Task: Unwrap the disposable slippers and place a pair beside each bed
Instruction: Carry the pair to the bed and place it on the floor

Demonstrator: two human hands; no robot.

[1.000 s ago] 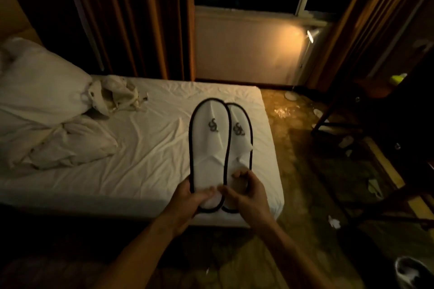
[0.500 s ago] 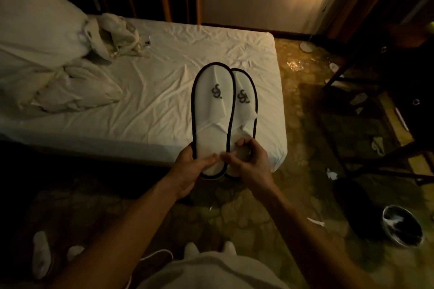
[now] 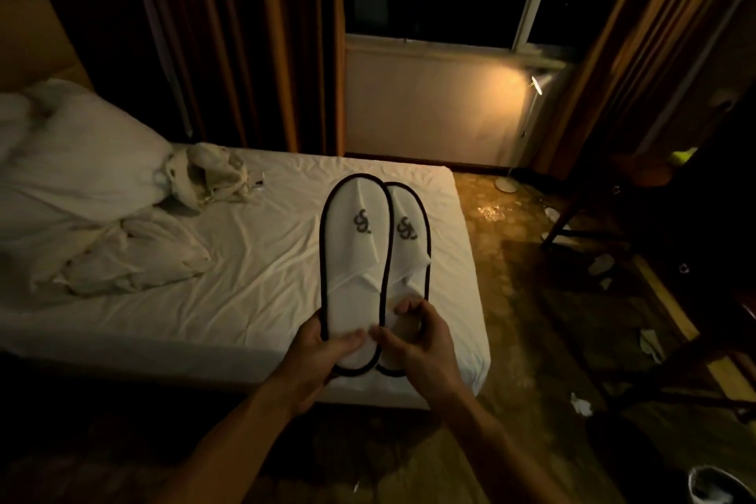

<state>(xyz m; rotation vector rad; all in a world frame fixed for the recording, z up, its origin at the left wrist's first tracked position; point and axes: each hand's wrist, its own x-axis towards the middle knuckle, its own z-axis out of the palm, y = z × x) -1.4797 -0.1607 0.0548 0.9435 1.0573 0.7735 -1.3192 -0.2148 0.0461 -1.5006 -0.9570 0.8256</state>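
Terry-cloth slippers look light and floppy, so we pinch their heels, left hand and right hand gripping.

Two bare forearms, sleeveless, hands ungloved, no jewellery.

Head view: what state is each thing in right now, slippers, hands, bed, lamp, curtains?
White fabric slippers with black trim: unwrapped, flat, side by side, held above the bed edge.
Left hand: grip on left slipper's heel.
Right hand: grip on right slipper's heel.
White-sheeted bed: unmade, sheet wrinkled.
White pillow: crumpled, at the head end.
Floor lamp: on.
Orange-brown curtains: drawn open.
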